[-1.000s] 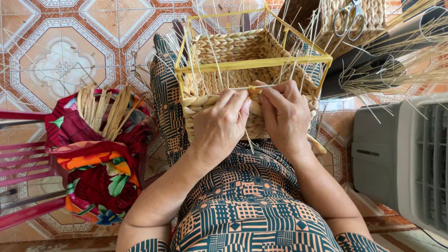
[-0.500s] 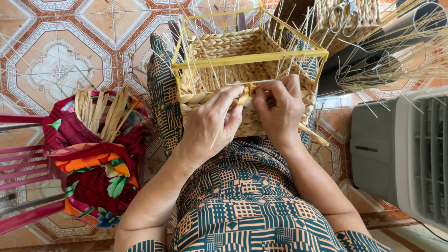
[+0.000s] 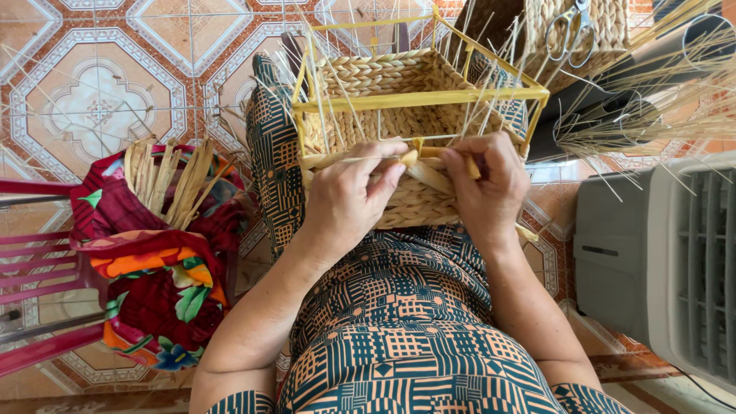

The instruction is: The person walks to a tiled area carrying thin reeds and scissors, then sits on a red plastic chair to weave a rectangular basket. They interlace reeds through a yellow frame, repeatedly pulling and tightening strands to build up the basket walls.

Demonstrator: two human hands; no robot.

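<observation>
Looking down from the head camera, we see a half-woven straw basket (image 3: 399, 138) resting on the person's lap, built around a yellow frame (image 3: 418, 98), just above the centre of the picture toward twelve o'clock. Our left hand (image 3: 353, 201) is clenched on the basket's near wall, its thumb and forefinger pinching a thin straw strand (image 3: 376, 159) that runs level across the rim. Our right hand (image 3: 484, 184), at about one o'clock from the centre, is curled closed around a flat yellowish weaving strip (image 3: 429, 175) at the same rim, and the two hands sit just beside each other. Loose upright stalks stick out of the basket's walls. At nine o'clock a bundle of dried straw (image 3: 170, 178) lies on a red flowered cloth (image 3: 153, 284), which is draped over a pink plastic chair (image 3: 34, 264). At two o'clock a finished woven basket (image 3: 571, 31) carries a pair of scissors (image 3: 569, 29). At three o'clock stands a grey appliance (image 3: 659, 261) with a slatted grille. Patterned floor tiles (image 3: 100, 107) fill the upper left.
</observation>
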